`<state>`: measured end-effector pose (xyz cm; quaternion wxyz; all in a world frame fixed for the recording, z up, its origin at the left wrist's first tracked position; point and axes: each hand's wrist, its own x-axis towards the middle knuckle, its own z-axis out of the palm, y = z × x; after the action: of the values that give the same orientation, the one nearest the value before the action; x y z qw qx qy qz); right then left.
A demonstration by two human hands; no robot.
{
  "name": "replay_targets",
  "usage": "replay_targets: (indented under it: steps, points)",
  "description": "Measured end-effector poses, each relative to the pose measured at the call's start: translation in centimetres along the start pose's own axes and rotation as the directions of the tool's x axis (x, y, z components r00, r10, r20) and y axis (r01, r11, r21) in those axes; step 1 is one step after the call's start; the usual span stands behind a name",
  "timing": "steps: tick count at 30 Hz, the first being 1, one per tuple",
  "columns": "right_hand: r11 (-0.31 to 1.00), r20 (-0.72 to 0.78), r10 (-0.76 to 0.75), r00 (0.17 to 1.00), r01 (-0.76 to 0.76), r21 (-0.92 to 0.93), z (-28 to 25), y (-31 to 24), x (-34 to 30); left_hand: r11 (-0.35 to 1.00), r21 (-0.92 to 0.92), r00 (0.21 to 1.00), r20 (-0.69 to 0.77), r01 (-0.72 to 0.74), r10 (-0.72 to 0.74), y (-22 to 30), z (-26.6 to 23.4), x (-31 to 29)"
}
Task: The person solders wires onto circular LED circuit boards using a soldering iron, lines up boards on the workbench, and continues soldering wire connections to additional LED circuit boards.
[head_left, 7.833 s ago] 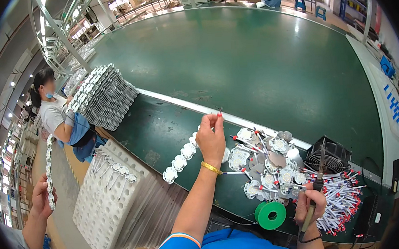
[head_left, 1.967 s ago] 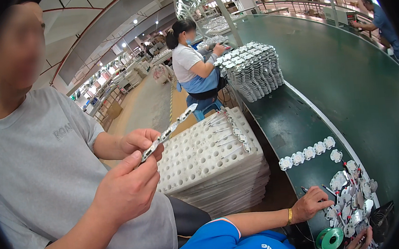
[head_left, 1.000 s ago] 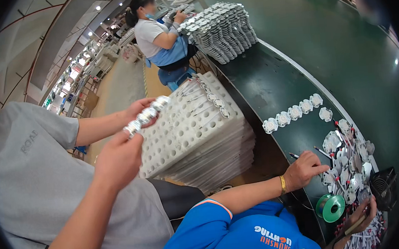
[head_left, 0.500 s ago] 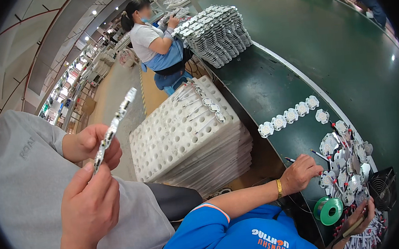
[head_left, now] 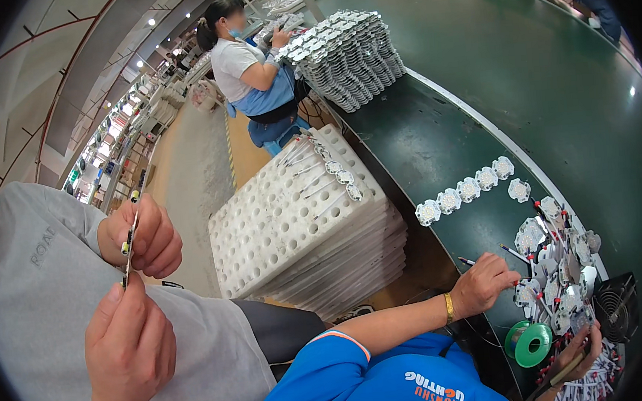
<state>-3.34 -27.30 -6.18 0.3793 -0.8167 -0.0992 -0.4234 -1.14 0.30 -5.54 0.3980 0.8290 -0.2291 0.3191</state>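
My left hand (head_left: 484, 284), with a yellow band at the wrist, is closed over the dark green table beside the heap of boards. A thin white lead (head_left: 467, 261) with a dark end sticks out behind its fingers, and a red end shows near the fingertips. White round LED boards (head_left: 531, 234) with leads are piled just right of it. My right hand (head_left: 583, 346), at the lower right, is closed around a tan handle with a dark cord, apparently a soldering iron (head_left: 573, 366); its tip is hidden. A grey board (head_left: 581, 318) lies at its fingertips.
A green wire spool (head_left: 515, 343) and black fan (head_left: 618, 311) flank the heap. A row of LED boards (head_left: 468, 187) and a tall stack (head_left: 347, 59) lie farther off. Left are stacked white foam trays (head_left: 264, 243) and a grey-shirted co-worker (head_left: 143, 335) holding a strip (head_left: 133, 242).
The co-worker's hands have lowered the strip and turned it nearly edge-on, shifting left. My left hand has barely moved; my right hand stays at the same place by the heap.
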Motion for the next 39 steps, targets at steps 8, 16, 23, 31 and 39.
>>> replay_targets:
  steps: [8,16,23,31,39]
  points:
    - [1.0,0.006,0.01,1.0,-0.01,-0.005,-0.2,-0.1,0.0,1.0,-0.005,1.0,0.008,-0.002,0.002,-0.1,0.1,-0.1]
    - [1.0,0.005,-0.009,1.0,0.009,0.009,-0.2,0.4,-0.4,1.0,0.009,1.0,0.02,0.011,-0.012,0.1,0.0,-0.2]
    - [0.999,-0.005,-0.011,1.0,0.011,0.053,0.4,0.7,0.1,1.0,0.005,1.0,0.025,0.013,-0.013,-0.5,0.3,0.2]
    - [0.962,0.033,-0.227,0.973,0.229,-0.148,0.0,-0.7,1.2,0.999,0.042,0.998,0.058,0.007,-0.009,-0.3,0.2,-0.5]
    - [0.951,-0.046,-0.298,0.954,0.292,-0.096,-0.9,-3.7,2.1,0.996,-0.042,0.997,-0.001,-0.074,0.074,2.7,-1.2,1.3]
